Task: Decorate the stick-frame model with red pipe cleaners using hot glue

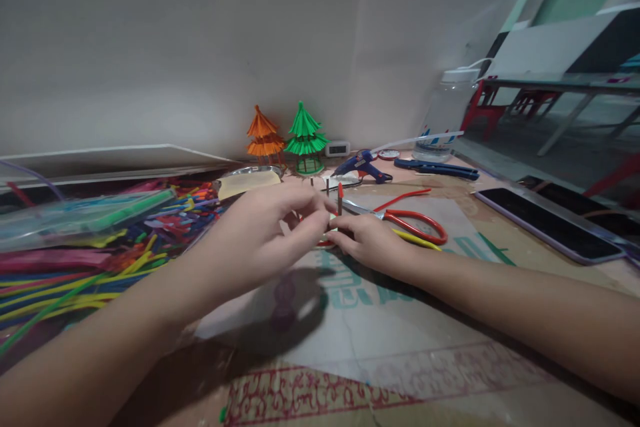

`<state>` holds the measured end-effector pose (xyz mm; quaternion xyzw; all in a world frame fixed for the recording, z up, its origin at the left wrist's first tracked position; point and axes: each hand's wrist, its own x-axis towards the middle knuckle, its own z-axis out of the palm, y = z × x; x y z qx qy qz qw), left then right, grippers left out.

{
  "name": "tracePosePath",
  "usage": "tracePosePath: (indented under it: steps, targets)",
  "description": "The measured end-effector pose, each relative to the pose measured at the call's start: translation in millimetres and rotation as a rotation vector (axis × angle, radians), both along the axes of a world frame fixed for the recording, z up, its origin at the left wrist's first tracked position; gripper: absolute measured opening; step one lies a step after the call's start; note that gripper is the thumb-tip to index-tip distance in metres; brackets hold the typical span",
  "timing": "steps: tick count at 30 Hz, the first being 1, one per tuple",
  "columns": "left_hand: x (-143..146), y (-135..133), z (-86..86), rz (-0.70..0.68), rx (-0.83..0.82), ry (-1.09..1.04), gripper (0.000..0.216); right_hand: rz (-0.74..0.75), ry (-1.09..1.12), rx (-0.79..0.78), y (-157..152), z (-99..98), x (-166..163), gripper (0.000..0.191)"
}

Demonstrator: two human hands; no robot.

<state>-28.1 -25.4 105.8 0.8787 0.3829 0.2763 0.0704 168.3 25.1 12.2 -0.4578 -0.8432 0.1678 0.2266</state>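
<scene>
My left hand (260, 237) and my right hand (373, 240) meet at the middle of the table, fingertips pinched together on a small red straw piece (326, 242). A short red straw stub (340, 197) stands upright just behind the fingers. What the pinched piece joins to is hidden by my fingers. Red-handled scissors (413, 221) lie just right of my right hand, with a yellow straw (415, 239) beside them.
A heap of coloured straws (100, 247) fills the left side. An orange pagoda model (263, 137) and a green one (306, 137) stand at the back wall. A blue glue gun (361, 165), a metal dish (250, 177), a phone (547, 223) and a plastic jar (445, 117) lie to the right.
</scene>
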Motion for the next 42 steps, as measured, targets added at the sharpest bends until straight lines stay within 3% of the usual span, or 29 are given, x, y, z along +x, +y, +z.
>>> tracePosePath:
  steps: [5,8,13,15,17,21,25,30,33,36,42]
  targets:
    - [-10.5,0.1,8.7,0.084,0.030,-0.022,0.042,0.056,-0.129,0.025,-9.2,12.1,4.7,0.024]
    - [-20.0,14.6,5.5,0.174,0.070,-0.045,0.021,0.094,-0.292,0.081,-15.9,27.6,10.2,0.024]
    - [-42.9,51.8,-10.9,0.339,0.007,0.073,0.028,-0.023,-0.398,0.137,-6.1,56.8,30.0,0.038]
    - [-50.7,62.7,-23.8,0.360,-0.052,0.155,0.032,-0.059,-0.357,0.117,7.9,61.0,40.7,0.032]
    - [-54.2,67.6,-39.3,0.299,-0.112,0.204,0.036,-0.086,-0.254,0.061,24.1,56.9,49.2,0.020]
    - [-46.4,63.3,-68.0,0.128,-0.152,0.152,0.068,-0.058,-0.015,-0.023,47.8,30.9,54.1,0.053]
    - [-32.0,58.8,-88.1,-0.012,-0.171,0.003,0.063,-0.008,0.063,-0.015,52.0,8.1,47.8,0.053]
    - [-24.5,59.1,-108.1,0.103,-0.169,-0.119,0.059,0.030,0.181,0.085,41.6,4.1,39.6,0.018]
    - [-23.3,57.9,-113.3,0.083,-0.208,-0.255,0.056,-0.002,0.212,0.103,26.1,10.4,33.4,0.028]
    - [-23.3,56.3,-113.5,0.112,-0.204,-0.233,0.044,-0.023,0.231,0.046,10.0,14.2,25.3,0.029]
    - [-24.1,54.8,-113.6,0.200,-0.139,-0.248,0.040,-0.021,0.303,-0.092,5.3,4.0,17.8,0.024]
